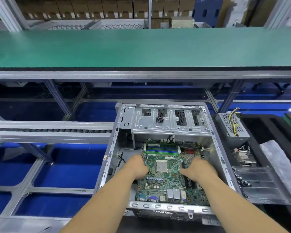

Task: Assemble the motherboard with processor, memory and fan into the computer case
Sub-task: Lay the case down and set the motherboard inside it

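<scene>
A green printed motherboard (pixel 165 180) lies flat inside an open grey sheet-metal computer case (pixel 166 125), filling its near half. Near the board's middle sits a square silver processor (pixel 161 166) in its socket; beyond it run blue and green memory slots (pixel 161 148), one holding a dark green stick. Silver and blue port blocks line the board's near edge against the case's perforated rear wall.

The left hand (pixel 138 167) grips the board's left edge with curled fingers. The right hand (pixel 198 170) rests on the board's right part, thumb pointing toward the processor; whether its fingers clasp the board cannot be told.

To the right of the case, on dark foam, stand a grey perforated power supply (pixel 232 126) with yellow and black wires and a finned metal cooler (pixel 244 157). Beyond the case runs a long green conveyor belt (pixel 141 47) on an aluminium frame, over a blue floor. Brown cartons fill the shelves behind.
</scene>
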Available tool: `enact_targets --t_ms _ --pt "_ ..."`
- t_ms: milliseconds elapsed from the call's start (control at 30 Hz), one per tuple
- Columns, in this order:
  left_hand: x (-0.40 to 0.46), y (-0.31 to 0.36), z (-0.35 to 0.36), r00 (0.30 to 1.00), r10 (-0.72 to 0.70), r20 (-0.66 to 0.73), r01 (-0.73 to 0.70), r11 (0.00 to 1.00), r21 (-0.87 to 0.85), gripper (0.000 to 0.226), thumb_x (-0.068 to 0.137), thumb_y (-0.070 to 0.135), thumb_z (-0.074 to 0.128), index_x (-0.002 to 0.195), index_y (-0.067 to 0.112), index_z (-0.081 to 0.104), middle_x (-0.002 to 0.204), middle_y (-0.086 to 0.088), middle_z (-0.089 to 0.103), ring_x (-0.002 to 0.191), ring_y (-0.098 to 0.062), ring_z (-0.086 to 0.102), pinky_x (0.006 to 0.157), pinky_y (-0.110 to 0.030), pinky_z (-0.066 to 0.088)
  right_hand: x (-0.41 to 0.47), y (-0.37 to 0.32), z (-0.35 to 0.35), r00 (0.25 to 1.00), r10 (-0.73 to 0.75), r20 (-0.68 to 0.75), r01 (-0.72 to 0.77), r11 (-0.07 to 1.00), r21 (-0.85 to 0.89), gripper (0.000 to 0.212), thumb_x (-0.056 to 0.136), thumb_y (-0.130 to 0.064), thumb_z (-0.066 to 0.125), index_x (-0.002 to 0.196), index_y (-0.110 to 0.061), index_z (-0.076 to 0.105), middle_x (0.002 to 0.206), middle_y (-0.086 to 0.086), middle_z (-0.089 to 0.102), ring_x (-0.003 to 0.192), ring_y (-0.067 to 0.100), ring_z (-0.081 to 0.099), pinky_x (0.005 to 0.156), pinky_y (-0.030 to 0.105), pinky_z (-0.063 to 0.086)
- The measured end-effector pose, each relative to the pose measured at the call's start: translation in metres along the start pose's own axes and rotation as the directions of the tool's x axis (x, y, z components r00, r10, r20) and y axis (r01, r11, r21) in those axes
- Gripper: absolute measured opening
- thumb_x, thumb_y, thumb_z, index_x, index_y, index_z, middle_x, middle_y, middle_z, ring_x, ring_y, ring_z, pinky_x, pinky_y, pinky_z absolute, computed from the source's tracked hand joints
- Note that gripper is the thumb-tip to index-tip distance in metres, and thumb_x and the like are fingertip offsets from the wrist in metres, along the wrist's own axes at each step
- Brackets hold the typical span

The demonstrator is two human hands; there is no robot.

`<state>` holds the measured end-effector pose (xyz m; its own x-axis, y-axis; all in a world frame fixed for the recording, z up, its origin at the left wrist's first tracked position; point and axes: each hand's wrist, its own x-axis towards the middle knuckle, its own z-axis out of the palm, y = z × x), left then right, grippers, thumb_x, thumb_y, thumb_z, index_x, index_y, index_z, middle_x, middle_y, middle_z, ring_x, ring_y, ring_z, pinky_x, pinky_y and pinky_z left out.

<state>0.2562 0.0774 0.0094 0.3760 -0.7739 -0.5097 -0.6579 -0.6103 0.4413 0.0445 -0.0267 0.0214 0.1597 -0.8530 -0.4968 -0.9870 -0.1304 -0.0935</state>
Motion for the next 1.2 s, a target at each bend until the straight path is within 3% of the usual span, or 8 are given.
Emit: enact_targets --t_ms 233,400,500,633,767,933,1067,1200 --pt "-0.004 0.005 -0.003 0.997 -0.022 0.073 0.033 0.988 -0.151 0.014 0.095 0.022 0.050 0.097 0.012 0.040 0.077 -0.004 0.042 0.063 -0.016 0.038 0.052 -0.028 0.026 -0.007 -0.004 -0.004 0.999 -0.032 -0.037 0.028 0.995 -0.092 0.054 0.092 -0.058 0.062 0.116 -0.010 0.055 0.082 0.000 0.061 0.068 0.016 0.059 0.056 0.028 0.047" --pt "-0.002 0.003 -0.004 0.995 -0.071 0.077 0.087 0.968 -0.234 0.033 0.097 0.016 0.045 0.130 0.006 0.044 0.088 -0.010 0.054 0.063 -0.018 0.045 0.051 -0.026 0.032 -0.030 -0.016 -0.009 0.903 -0.349 -0.249 0.278 0.919 -0.279 0.027 0.100 -0.039 0.051 0.083 -0.018 0.055 0.071 -0.004 0.051 0.067 0.019 0.059 0.054 0.028 0.045" --pt "-0.002 0.004 -0.005 0.994 -0.103 0.033 0.108 0.963 -0.246 0.042 0.098 0.008 0.038 0.139 0.006 0.047 0.113 -0.017 0.064 0.088 -0.031 0.064 0.067 -0.031 0.046 -0.041 -0.026 -0.007 0.800 -0.600 0.022 0.591 0.779 -0.210 0.047 0.095 -0.061 0.051 0.086 -0.016 0.060 0.078 -0.004 0.058 0.071 0.016 0.060 0.067 0.034 0.057" --pt "-0.001 -0.003 -0.008 0.989 -0.146 0.038 0.150 0.966 -0.209 0.047 0.094 -0.004 0.034 0.137 0.007 0.049 0.117 -0.023 0.063 0.097 -0.036 0.064 0.081 -0.039 0.054 -0.044 -0.030 -0.001 0.729 -0.569 0.381 0.671 0.703 -0.236 0.062 0.081 -0.075 0.062 0.099 -0.016 0.063 0.085 -0.003 0.062 0.077 0.019 0.057 0.066 0.032 0.047" --pt "-0.004 -0.008 -0.006 0.966 -0.232 0.114 0.249 0.955 -0.164 0.013 0.097 0.000 0.043 0.096 0.000 0.056 0.101 -0.026 0.064 0.078 -0.032 0.053 0.068 -0.034 0.044 -0.042 -0.027 0.000 0.675 -0.631 0.382 0.736 0.617 -0.280 0.035 0.081 -0.047 0.075 0.098 -0.020 0.062 0.093 -0.004 0.066 0.082 0.018 0.061 0.066 0.033 0.050" --pt "-0.019 0.000 -0.011 0.969 -0.178 0.169 0.148 0.973 0.175 0.029 0.100 0.006 0.049 0.125 -0.002 0.061 0.127 -0.016 0.060 0.098 -0.029 0.053 0.093 -0.033 0.046 -0.041 -0.020 -0.006 0.646 -0.746 0.165 0.761 0.610 -0.222 0.025 0.076 -0.050 0.074 0.082 -0.031 0.059 0.077 -0.017 0.056 0.071 0.005 0.054 0.060 0.025 0.042" --pt "-0.011 -0.008 -0.016 0.957 -0.289 0.006 0.285 0.938 -0.197 0.034 0.098 0.007 0.049 0.128 0.001 0.061 0.129 -0.016 0.063 0.117 -0.031 0.061 0.099 -0.038 0.050 -0.038 -0.018 -0.007 0.649 -0.751 0.121 0.755 0.618 -0.219 0.021 0.079 -0.050 0.072 0.085 -0.032 0.065 0.087 -0.017 0.060 0.083 0.009 0.058 0.070 0.029 0.047" --pt "-0.016 -0.002 -0.015 0.960 -0.253 0.121 0.279 0.902 -0.330 0.032 0.095 -0.004 0.040 0.119 -0.006 0.062 0.114 -0.029 0.067 0.071 -0.034 0.064 0.063 -0.038 0.054 -0.034 -0.014 -0.008 0.662 -0.734 0.152 0.736 0.598 -0.316 0.021 0.081 -0.046 0.073 0.089 -0.029 0.063 0.098 -0.012 0.061 0.087 0.015 0.060 0.068 0.028 0.042"
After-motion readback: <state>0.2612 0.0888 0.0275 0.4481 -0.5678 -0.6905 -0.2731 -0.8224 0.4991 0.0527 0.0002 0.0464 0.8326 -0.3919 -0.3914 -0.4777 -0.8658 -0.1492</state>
